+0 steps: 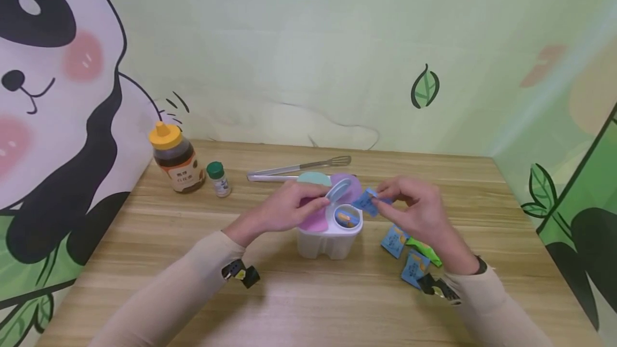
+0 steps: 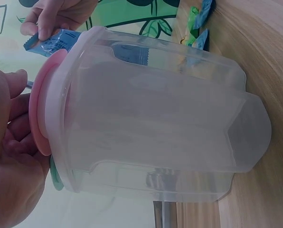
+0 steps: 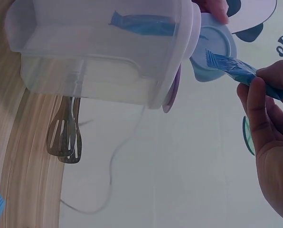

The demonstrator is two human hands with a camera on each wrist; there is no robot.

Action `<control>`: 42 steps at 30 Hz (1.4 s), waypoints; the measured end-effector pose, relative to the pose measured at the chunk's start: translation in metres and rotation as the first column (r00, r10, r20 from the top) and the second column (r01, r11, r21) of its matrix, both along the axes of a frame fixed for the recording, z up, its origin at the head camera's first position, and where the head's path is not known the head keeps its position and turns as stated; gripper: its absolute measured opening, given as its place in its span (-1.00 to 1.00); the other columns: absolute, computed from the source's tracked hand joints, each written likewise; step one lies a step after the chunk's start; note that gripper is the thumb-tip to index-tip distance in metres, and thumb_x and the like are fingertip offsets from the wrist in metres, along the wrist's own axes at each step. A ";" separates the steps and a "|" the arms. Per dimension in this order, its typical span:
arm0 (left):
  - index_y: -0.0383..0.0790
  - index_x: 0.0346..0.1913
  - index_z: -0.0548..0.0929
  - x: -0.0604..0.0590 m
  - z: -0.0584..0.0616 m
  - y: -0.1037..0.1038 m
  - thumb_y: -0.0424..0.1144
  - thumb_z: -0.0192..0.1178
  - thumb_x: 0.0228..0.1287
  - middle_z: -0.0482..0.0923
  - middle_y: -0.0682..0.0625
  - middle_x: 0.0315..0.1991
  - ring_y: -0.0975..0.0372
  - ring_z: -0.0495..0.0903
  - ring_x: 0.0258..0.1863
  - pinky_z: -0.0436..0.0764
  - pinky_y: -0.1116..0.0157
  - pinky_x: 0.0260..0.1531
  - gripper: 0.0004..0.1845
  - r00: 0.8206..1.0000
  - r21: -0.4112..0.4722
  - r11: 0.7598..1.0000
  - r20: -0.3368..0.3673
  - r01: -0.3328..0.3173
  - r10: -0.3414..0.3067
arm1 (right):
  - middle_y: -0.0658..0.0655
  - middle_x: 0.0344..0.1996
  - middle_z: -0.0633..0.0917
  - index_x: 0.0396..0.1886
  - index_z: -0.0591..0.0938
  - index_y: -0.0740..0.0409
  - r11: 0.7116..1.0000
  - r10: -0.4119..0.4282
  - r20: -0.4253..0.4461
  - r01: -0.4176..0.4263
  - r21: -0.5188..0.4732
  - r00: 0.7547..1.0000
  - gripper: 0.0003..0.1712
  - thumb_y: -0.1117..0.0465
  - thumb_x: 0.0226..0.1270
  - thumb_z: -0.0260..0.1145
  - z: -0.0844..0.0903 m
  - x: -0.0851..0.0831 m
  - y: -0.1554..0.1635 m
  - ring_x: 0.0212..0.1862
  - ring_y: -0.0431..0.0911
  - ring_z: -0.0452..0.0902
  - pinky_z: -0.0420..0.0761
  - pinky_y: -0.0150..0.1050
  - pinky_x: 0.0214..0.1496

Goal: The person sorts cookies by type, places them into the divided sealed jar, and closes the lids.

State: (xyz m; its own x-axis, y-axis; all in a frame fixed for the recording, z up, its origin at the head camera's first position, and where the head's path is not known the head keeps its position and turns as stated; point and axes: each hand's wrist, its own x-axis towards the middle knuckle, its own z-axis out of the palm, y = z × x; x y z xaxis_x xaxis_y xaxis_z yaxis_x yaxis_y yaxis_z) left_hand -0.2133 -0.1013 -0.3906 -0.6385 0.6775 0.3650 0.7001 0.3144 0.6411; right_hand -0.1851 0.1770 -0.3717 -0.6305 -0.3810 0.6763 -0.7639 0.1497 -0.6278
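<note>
A translucent plastic container (image 1: 329, 241) with pastel flip lids stands mid-table. My left hand (image 1: 289, 209) rests on its top and holds the blue lid (image 1: 338, 191) raised over one compartment. A blue packet (image 1: 348, 218) lies inside that open compartment. My right hand (image 1: 414, 209) pinches another blue packet (image 1: 367, 202) just right of the opening. In the left wrist view the container (image 2: 155, 128) fills the frame, with its pink lid (image 2: 44, 109) by my left hand (image 2: 8, 156). The right wrist view shows the packet (image 3: 236, 69) between my right hand's fingers (image 3: 260, 102).
More blue packets (image 1: 396, 240) and a green one (image 1: 424, 250) lie on the table right of the container. Metal tongs (image 1: 299, 167) lie behind it. A honey bottle (image 1: 175, 158) and a small green-capped jar (image 1: 218, 178) stand at the back left. A wall borders the wooden table (image 1: 313, 304).
</note>
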 end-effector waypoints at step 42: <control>-0.21 0.04 0.69 -0.002 -0.001 0.000 -0.22 0.11 0.44 0.64 0.12 -0.37 0.37 0.50 -0.46 0.51 0.44 -0.53 -0.75 1.000 -0.011 1.000 -0.003 0.002 -0.002 | 0.12 -0.39 0.73 -0.45 0.65 0.17 0.992 0.068 -0.109 -0.056 0.115 0.992 -0.77 0.54 -0.03 0.45 -0.013 -0.003 -0.021 -0.28 -0.07 0.67 0.67 -0.42 -0.25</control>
State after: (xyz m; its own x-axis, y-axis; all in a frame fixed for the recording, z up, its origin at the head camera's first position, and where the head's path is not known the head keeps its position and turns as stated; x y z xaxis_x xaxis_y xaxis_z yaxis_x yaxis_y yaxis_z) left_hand -0.2149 -0.1009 -0.3916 -0.6360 0.6831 0.3589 0.7025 0.3201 0.6357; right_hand -0.1878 0.1559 -0.3843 -0.5255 -0.4939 0.6927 -0.8387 0.1640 -0.5193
